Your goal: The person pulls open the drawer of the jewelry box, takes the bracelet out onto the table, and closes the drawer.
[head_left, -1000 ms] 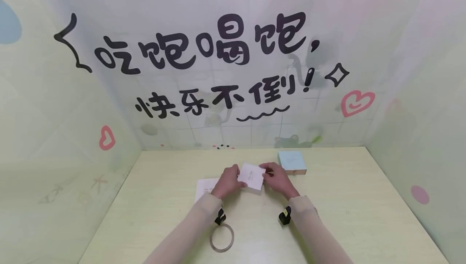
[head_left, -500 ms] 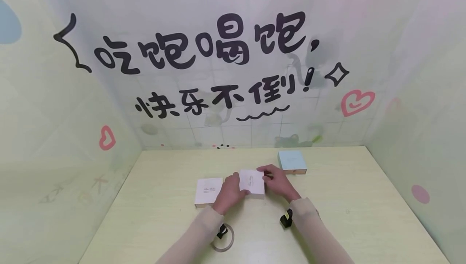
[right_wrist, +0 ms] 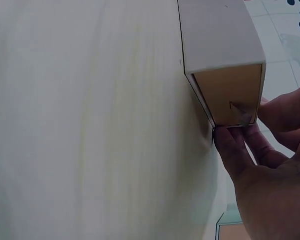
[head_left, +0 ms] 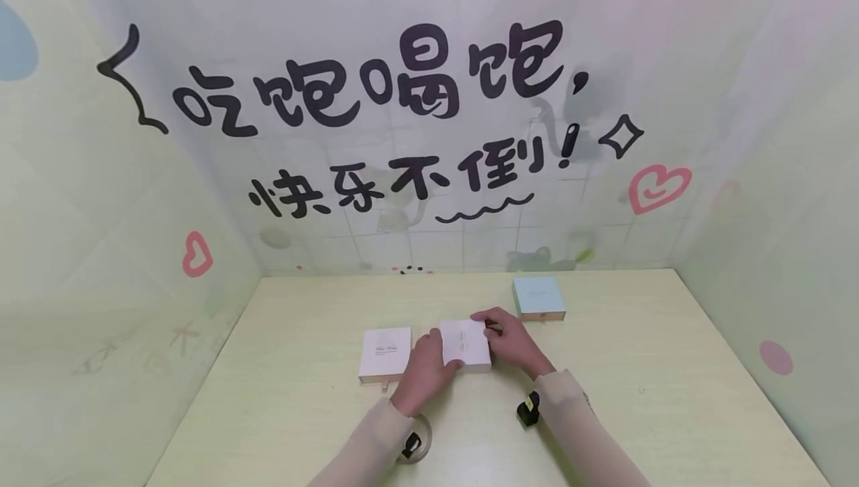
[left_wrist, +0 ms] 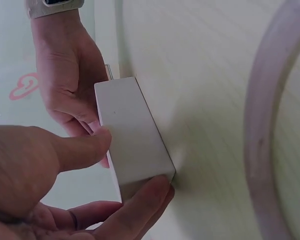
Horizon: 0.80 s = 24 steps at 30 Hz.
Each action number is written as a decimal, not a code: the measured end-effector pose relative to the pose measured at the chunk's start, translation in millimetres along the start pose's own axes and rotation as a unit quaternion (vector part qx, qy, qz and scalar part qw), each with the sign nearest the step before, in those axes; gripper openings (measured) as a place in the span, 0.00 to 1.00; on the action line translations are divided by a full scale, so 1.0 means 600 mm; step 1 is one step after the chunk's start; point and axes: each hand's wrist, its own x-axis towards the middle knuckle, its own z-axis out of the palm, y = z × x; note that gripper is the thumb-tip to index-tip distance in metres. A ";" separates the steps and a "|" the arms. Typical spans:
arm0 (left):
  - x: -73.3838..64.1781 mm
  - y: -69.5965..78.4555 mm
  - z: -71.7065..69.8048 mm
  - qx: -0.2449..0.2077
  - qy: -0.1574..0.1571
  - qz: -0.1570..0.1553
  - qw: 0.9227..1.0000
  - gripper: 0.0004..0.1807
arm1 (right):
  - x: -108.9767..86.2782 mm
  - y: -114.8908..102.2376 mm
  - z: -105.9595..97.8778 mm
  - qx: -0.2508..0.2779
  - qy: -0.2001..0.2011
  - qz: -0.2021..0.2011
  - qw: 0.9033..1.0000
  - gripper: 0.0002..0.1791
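Both hands are on a small pale pink gift box [head_left: 465, 343] at the middle of the table, its printed lettering turned sideways. My left hand [head_left: 424, 374] grips its left end, thumb along the top edge and fingers around the end, as the left wrist view shows. At the opposite end my right hand [head_left: 513, 341] pinches the far corner. There, the right wrist view shows a tan drawer front [right_wrist: 227, 90] with a small translucent pull tab [right_wrist: 243, 115]. Left of my left hand lies a similar pale pink box [head_left: 385, 353], with a ribbon tab at its near edge.
A light blue box [head_left: 539, 297] stands at the back right. Near the left wrist lies a pale ring [left_wrist: 259, 120] on the wooden table [head_left: 671, 382], partly covered by the wrist camera [head_left: 411, 444]. Printed walls enclose the table on the back and sides.
The held box has come down and nearer, turning from slanted to nearly square with the table. Both hands have moved nearer with it. More of the left box now shows beside my left hand.
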 end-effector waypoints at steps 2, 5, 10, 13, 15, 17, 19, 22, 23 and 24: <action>-0.002 0.002 -0.002 0.004 -0.006 -0.002 1.000 0.29 | -0.001 0.000 -0.001 -0.004 -0.003 -0.005 1.000 0.19; -0.003 0.005 -0.007 0.019 -0.019 -0.004 1.000 0.29 | -0.001 -0.002 -0.005 -0.010 -0.009 -0.013 1.000 0.19; -0.002 0.015 -0.025 0.061 -0.025 0.015 0.998 0.25 | 0.000 -0.007 -0.015 -0.027 -0.023 -0.015 0.999 0.18; 0.000 0.023 -0.039 0.084 -0.023 0.030 0.996 0.24 | -0.001 -0.009 -0.023 -0.028 -0.025 -0.005 0.999 0.18; 0.004 0.026 -0.046 0.095 -0.019 0.039 0.995 0.24 | -0.003 -0.010 -0.028 -0.032 -0.028 0.002 0.999 0.19; 0.010 0.026 -0.051 0.101 -0.020 0.045 0.994 0.26 | -0.005 -0.012 -0.034 -0.030 -0.032 0.017 0.999 0.21; 0.017 0.023 -0.054 0.106 -0.025 0.048 0.993 0.30 | -0.007 -0.015 -0.038 -0.021 -0.039 0.039 0.998 0.22; 0.026 0.015 -0.055 0.104 -0.046 0.052 0.992 0.38 | -0.010 -0.018 -0.042 0.002 -0.053 0.069 0.996 0.24; 0.029 0.011 -0.054 0.105 -0.055 0.056 0.991 0.41 | -0.011 -0.017 -0.043 0.012 -0.059 0.077 0.995 0.24; 0.033 0.008 -0.053 0.106 -0.064 0.060 0.991 0.43 | -0.012 -0.017 -0.044 0.018 -0.062 0.084 0.994 0.24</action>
